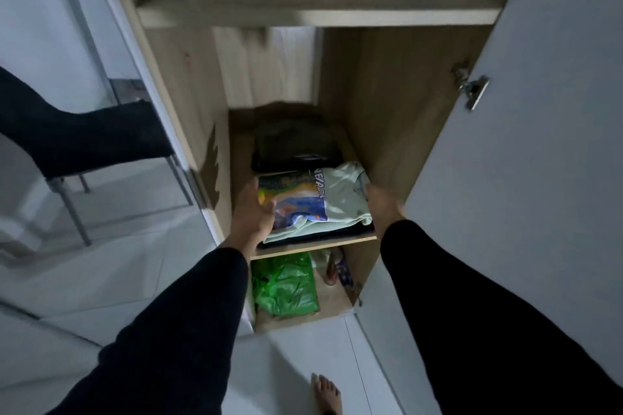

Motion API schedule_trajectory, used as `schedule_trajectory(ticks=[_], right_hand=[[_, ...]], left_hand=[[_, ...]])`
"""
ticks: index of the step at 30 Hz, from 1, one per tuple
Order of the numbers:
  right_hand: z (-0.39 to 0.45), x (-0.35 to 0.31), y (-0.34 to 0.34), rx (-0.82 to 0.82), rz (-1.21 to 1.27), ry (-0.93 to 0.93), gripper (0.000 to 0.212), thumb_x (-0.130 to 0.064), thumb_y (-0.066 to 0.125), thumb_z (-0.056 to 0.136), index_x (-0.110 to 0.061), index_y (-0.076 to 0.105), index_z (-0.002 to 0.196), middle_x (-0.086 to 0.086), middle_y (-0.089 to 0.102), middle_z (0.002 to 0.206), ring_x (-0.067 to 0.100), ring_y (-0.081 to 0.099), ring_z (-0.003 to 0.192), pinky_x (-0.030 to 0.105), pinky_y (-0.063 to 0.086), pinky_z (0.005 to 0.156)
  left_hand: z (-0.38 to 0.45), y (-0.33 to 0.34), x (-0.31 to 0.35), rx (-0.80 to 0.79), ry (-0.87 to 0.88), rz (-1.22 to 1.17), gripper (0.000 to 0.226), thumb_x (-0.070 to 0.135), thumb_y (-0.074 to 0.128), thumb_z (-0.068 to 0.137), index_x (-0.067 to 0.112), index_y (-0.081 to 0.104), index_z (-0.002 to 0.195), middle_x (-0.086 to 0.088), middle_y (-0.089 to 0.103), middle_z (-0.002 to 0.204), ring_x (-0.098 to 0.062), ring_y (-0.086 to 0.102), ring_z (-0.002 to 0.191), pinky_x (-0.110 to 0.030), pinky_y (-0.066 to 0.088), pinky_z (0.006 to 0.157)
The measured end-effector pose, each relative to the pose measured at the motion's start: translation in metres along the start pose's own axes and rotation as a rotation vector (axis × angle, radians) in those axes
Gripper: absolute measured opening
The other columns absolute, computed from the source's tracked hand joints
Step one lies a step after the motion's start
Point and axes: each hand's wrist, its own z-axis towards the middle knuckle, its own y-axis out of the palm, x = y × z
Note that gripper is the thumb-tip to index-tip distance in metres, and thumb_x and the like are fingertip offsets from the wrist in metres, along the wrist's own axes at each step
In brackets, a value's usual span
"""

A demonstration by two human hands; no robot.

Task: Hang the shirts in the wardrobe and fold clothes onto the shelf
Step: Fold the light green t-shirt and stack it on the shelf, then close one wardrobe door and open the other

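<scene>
While the wardrobe (377, 84) stood open, a folded pale green shirt (330, 202) lay on its shelf (313, 243), atop darker clothes; the left hand (253, 212) gripped its near-left edge, fingers curled; the right hand (384, 209) touched its right side, fingers hidden; placing seemed nearly done, so release and withdrawal likely followed.

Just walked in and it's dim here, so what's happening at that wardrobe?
A person is setting a folded pale green printed shirt onto the wardrobe's middle shelf. The left hand grips its left edge and the right hand is at its right edge. It lies on dark folded clothes; a green plastic bag sits below.
</scene>
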Motion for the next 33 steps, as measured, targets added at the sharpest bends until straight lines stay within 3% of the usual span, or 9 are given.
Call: schedule_trajectory(ticks=[5,8,13,16,19,21,25,30,33], right_hand=[[-0.126,-0.028,-0.043,0.184,0.145,-0.187,0.032,-0.034,0.06,0.078,-0.015,0.06,0.104,0.011,0.063,0.115,0.026,0.06,0.101,0.034,0.047,0.088],[-0.195,-0.049,-0.075,0.231,0.174,-0.231,0.054,-0.034,0.059,0.085,-0.017,0.043,0.134,0.008,0.051,0.133,0.027,0.053,0.115,0.03,0.043,0.089],[-0.29,-0.098,-0.135,0.384,0.122,-0.466,0.061,-0.037,0.058,0.09,-0.017,0.036,0.142,0.009,0.04,0.144,0.025,0.045,0.126,0.022,0.03,0.085],[-0.334,-0.113,-0.175,0.488,0.062,-0.571,0.06,-0.036,0.058,0.088,-0.018,0.036,0.141,0.008,0.04,0.143,0.025,0.045,0.126,0.024,0.033,0.088],[-0.366,-0.117,-0.213,0.616,-0.018,-0.664,0.061,-0.035,0.058,0.087,-0.016,0.037,0.14,0.009,0.04,0.142,0.026,0.044,0.126,0.035,0.038,0.103],[-0.383,-0.117,-0.236,0.683,-0.057,-0.719,0.061,-0.034,0.059,0.086,-0.016,0.037,0.14,0.007,0.039,0.143,0.024,0.043,0.128,0.044,0.036,0.108],[-0.402,-0.115,-0.277,0.771,-0.051,-0.808,0.059,-0.032,0.059,0.086,-0.016,0.039,0.139,0.002,0.036,0.145,0.02,0.038,0.133,0.043,0.03,0.112],[-0.412,-0.116,-0.33,1.071,-0.277,-0.894,0.06,-0.033,0.057,0.084,-0.022,0.038,0.14,0.002,0.024,0.154,0.02,0.018,0.145,0.048,0.021,0.114],[-0.411,-0.113,-0.362,1.123,-0.357,-0.899,0.067,-0.035,0.056,0.083,-0.027,0.031,0.144,0.001,0.017,0.158,0.02,0.011,0.147,0.055,0.018,0.114]], left_hand=[[-0.077,-0.061,0.026,-0.079,0.2,0.01,0.07,0.033,0.053,0.094,0.014,0.016,0.15,-0.008,0.021,0.156,-0.023,0.021,0.144,-0.033,0.022,0.116],[-0.121,-0.096,0.048,-0.109,0.284,0.019,0.075,0.037,0.054,0.093,0.016,0.013,0.151,-0.006,0.017,0.157,-0.022,0.017,0.145,-0.035,0.021,0.117],[-0.175,-0.136,0.107,-0.096,0.415,-0.001,0.078,0.042,0.055,0.091,0.019,0.01,0.152,-0.002,0.014,0.159,-0.02,0.011,0.146,-0.038,0.022,0.116],[-0.209,-0.142,0.148,-0.135,0.503,-0.028,0.079,0.042,0.055,0.092,0.021,0.008,0.152,-0.002,0.011,0.159,-0.019,0.007,0.147,-0.038,0.018,0.116],[-0.243,-0.134,0.186,-0.188,0.602,-0.075,0.081,0.042,0.057,0.09,0.022,0.007,0.152,0.0,0.011,0.159,-0.018,0.006,0.147,-0.036,0.017,0.116],[-0.265,-0.125,0.208,-0.219,0.664,-0.063,0.084,0.044,0.058,0.089,0.022,0.007,0.152,0.002,0.01,0.159,-0.017,0.005,0.147,-0.036,0.016,0.116],[-0.301,-0.105,0.248,-0.289,0.746,-0.124,0.091,0.053,0.061,0.082,0.026,0.009,0.151,0.003,0.014,0.158,-0.018,0.015,0.146,-0.04,0.022,0.117],[-0.348,-0.078,0.309,-0.317,0.848,-0.132,0.103,0.06,0.065,0.076,0.027,0.002,0.151,0.007,0.004,0.159,-0.015,0.009,0.146,-0.036,0.021,0.116],[-0.373,-0.057,0.342,-0.317,0.874,-0.11,0.114,0.064,0.067,0.071,0.027,-0.005,0.151,0.007,-0.003,0.159,-0.016,0.004,0.147,-0.04,0.02,0.117]])
